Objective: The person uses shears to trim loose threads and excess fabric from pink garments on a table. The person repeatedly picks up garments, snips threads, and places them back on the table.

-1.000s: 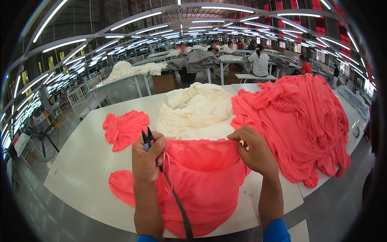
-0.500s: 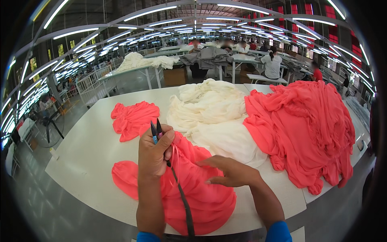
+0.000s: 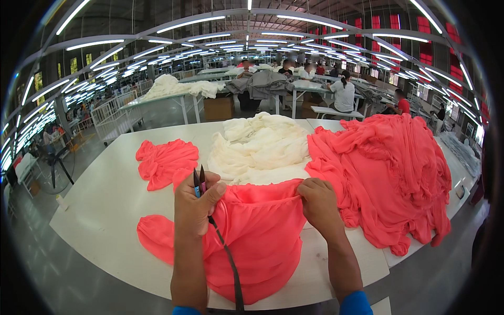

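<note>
A coral garment (image 3: 262, 236) of thin gathered cloth is stretched between my two hands, its seamed upper edge running nearly straight and its body falling toward the near table edge. My left hand (image 3: 195, 205) is closed on the left end of that edge and also grips a pair of thread snips (image 3: 199, 181), dark blades pointing up. From below this hand a dark ribbon (image 3: 229, 257) hangs down across the cloth. At the edge's other end my right hand (image 3: 321, 206) is closed, pinching the cloth between thumb and fingers.
On the white table (image 3: 105, 210) a cream fabric heap (image 3: 257, 147) lies beyond the garment. A large coral pile (image 3: 383, 178) sits at the right, a small coral bundle (image 3: 165, 160) at the far left. Other tables with seated people stand further back; a fan (image 3: 58, 168) is at left.
My right hand has gone from open above the cloth to closed on the garment's edge, drawing it out to the right. My left hand keeps its hold. The view has shifted slightly.
</note>
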Motion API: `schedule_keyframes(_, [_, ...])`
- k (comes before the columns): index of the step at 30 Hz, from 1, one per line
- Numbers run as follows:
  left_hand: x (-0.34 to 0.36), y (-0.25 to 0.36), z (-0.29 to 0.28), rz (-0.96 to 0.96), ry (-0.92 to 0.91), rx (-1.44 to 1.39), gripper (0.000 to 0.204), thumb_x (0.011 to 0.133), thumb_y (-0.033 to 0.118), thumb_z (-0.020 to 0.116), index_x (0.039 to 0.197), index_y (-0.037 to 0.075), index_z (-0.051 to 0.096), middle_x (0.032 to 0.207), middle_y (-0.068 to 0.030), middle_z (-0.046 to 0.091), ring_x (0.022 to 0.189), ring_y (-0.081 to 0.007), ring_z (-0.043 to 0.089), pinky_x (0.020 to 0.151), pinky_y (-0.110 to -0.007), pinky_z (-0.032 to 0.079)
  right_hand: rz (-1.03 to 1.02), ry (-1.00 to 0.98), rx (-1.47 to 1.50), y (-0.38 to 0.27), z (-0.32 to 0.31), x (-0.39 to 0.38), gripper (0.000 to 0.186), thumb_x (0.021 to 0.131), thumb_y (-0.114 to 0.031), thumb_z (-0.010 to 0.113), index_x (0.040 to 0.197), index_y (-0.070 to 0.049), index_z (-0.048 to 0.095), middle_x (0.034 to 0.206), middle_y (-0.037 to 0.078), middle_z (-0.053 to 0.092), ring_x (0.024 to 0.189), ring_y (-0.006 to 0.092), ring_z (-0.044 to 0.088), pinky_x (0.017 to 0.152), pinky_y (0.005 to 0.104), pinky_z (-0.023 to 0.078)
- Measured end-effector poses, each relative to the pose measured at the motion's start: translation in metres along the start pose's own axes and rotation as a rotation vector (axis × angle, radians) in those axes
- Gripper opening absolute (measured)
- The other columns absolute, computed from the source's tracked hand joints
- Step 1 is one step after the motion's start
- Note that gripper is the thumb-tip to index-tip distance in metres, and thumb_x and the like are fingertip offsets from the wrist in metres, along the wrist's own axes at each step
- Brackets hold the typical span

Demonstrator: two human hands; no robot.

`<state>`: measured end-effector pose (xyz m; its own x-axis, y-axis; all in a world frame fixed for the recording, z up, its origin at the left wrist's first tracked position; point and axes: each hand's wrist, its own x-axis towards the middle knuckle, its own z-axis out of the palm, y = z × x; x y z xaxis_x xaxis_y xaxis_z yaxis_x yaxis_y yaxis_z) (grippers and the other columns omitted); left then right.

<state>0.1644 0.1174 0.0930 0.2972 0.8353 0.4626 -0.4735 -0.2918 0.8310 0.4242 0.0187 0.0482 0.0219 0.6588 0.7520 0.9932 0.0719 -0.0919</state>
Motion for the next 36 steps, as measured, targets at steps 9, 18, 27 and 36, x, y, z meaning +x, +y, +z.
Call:
schedule_keyframes(9, [-0.001, 0.002, -0.002, 0.153, 0.019, 0.722, 0.022, 0.077, 0.011, 0.077, 0.089, -0.003, 0.065, 0.070, 0.0011, 0.057, 0.061, -0.0045, 0.046, 0.054, -0.022, 0.041, 0.417, 0.534, 0.748, 0.009, 0.009, 0.003, 0.010, 0.093, -0.012, 0.061, 0.089, -0.004, 0.057, 0.073, -0.001, 0.055, 0.065, 0.0049, 0.050, 0.056, 0.0222, 0.041])
schedule_keyframes(18, [0.003, -0.003, -0.002, 0.146, 0.122, 0.601, 0.011, 0.083, 0.008, 0.069, 0.083, -0.001, 0.062, 0.067, 0.0015, 0.058, 0.057, -0.0033, 0.043, 0.053, -0.021, 0.039, 0.345, 0.282, 1.464, 0.003, 0.002, 0.001, 0.038, 0.103, -0.024, 0.043, 0.135, -0.003, 0.043, 0.090, -0.002, 0.057, 0.073, 0.0021, 0.051, 0.065, 0.0180, 0.045])
schedule_keyframes(27, [0.008, -0.006, -0.009, 0.232, 0.184, 0.464, 0.008, 0.088, 0.005, 0.063, 0.092, -0.002, 0.062, 0.077, 0.0019, 0.059, 0.064, -0.0025, 0.045, 0.058, -0.019, 0.039, 0.176, 0.223, 1.769, -0.005, -0.004, 0.001, 0.041, 0.100, -0.015, 0.048, 0.138, 0.000, 0.041, 0.130, 0.009, 0.055, 0.118, 0.0160, 0.055, 0.099, 0.0318, 0.045])
schedule_keyframes(36, [0.003, 0.005, -0.006, 0.217, 0.233, 0.226, 0.008, 0.089, 0.004, 0.062, 0.095, -0.002, 0.062, 0.078, 0.0020, 0.056, 0.068, -0.0024, 0.046, 0.062, -0.018, 0.041, 0.107, 0.158, 1.829, 0.004, -0.012, 0.001, 0.039, 0.097, -0.010, 0.050, 0.134, 0.003, 0.046, 0.129, 0.010, 0.055, 0.115, 0.0188, 0.055, 0.099, 0.0369, 0.043])
